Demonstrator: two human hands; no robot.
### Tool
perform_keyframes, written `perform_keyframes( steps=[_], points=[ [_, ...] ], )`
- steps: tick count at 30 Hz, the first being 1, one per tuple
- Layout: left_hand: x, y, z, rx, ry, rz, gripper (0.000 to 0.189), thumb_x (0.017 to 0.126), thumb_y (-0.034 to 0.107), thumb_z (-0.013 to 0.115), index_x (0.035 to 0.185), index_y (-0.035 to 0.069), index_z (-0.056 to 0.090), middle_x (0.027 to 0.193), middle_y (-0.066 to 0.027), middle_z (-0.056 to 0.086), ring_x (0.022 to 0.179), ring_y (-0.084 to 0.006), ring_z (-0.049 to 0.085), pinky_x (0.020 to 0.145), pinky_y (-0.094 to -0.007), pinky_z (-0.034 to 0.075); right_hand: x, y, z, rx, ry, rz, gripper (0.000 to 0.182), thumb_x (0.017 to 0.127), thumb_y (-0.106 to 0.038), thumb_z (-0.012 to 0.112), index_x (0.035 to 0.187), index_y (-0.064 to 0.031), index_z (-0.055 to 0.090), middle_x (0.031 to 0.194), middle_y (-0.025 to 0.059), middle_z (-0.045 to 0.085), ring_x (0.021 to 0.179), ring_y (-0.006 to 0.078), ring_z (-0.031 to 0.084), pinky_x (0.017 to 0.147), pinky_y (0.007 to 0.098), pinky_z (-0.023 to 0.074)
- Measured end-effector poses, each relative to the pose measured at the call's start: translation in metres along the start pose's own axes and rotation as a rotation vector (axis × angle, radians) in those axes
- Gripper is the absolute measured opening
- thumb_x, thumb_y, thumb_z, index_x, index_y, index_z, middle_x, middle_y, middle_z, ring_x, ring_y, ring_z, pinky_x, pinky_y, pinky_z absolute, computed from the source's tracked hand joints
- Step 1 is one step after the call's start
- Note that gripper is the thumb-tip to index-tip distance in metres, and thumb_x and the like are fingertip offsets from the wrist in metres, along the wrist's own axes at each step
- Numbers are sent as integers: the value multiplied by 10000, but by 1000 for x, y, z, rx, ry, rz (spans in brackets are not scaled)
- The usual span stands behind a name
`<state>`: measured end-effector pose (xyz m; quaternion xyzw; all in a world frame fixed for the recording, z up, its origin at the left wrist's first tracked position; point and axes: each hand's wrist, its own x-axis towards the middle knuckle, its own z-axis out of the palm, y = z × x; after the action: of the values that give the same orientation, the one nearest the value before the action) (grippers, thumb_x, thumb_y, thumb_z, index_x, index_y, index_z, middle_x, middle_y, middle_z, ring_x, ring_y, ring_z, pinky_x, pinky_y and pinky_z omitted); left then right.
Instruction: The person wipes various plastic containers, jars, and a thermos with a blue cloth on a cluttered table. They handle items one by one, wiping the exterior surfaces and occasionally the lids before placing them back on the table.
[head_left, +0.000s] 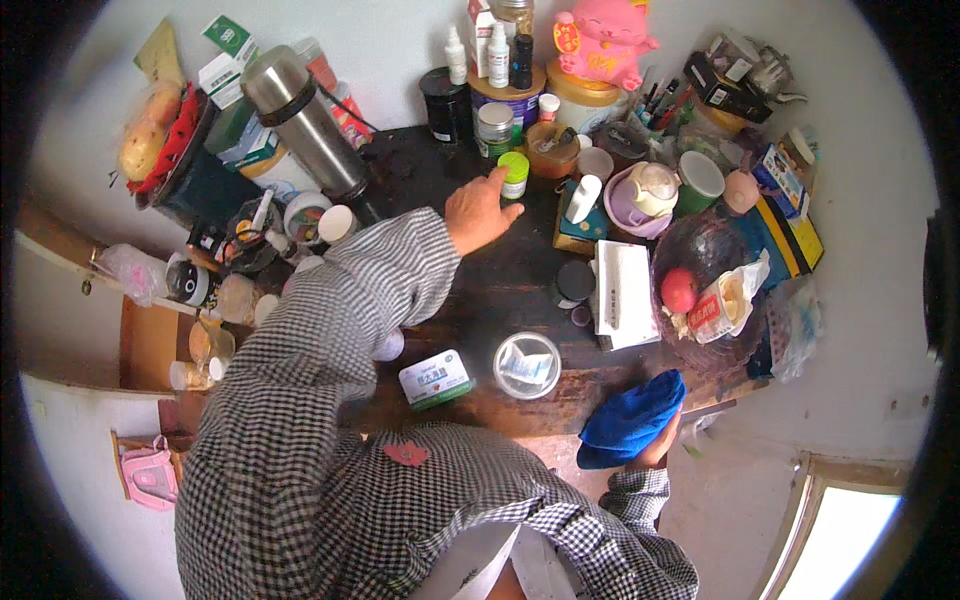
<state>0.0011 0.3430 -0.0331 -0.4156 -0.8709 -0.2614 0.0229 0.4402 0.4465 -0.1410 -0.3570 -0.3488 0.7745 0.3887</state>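
My left hand (480, 214) reaches over the dark wooden table (487, 289) to a small white jar with a lime-green lid (514, 174). The index finger meets the left edge of the lid, while the thumb points out below the jar, apart from it. Down at the table's front right corner, my right hand (660, 444) holds a folded blue cloth (634, 420), which hides most of its fingers. Between the two hands lie a round clear tub (527, 365) with a white packet in it and a white and green box (435, 379) bearing writing.
A steel thermos (304, 120) leans at back left. Jars and bottles crowd the back, near a pink cat figurine (607, 41). To the right are a black-lidded jar (575, 282), a tissue pack (626, 296) and a glass bowl (705, 240) holding a red fruit (679, 290).
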Motion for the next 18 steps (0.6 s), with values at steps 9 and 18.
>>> perform_keyframes(
  steps=[9,18],
  points=[
    [40,-13,41,135,-73,-125,663,788,320,697,1322,109,366,901,-225,642,801,-394,642,691,-481,515,-6,-1,2,48,39,-7,505,1001,-396,308,1345,-46,428,1265,96,540,1123,232,532,1016,400,393],
    [-2,35,-50,-1249,-396,-88,706,792,-16,688,1378,128,321,1217,-63,522,1108,-176,525,916,-310,471,-14,-16,23,250,-65,97,538,975,-446,357,1380,-96,405,1315,91,511,1158,265,512,1021,432,390]
  ],
)
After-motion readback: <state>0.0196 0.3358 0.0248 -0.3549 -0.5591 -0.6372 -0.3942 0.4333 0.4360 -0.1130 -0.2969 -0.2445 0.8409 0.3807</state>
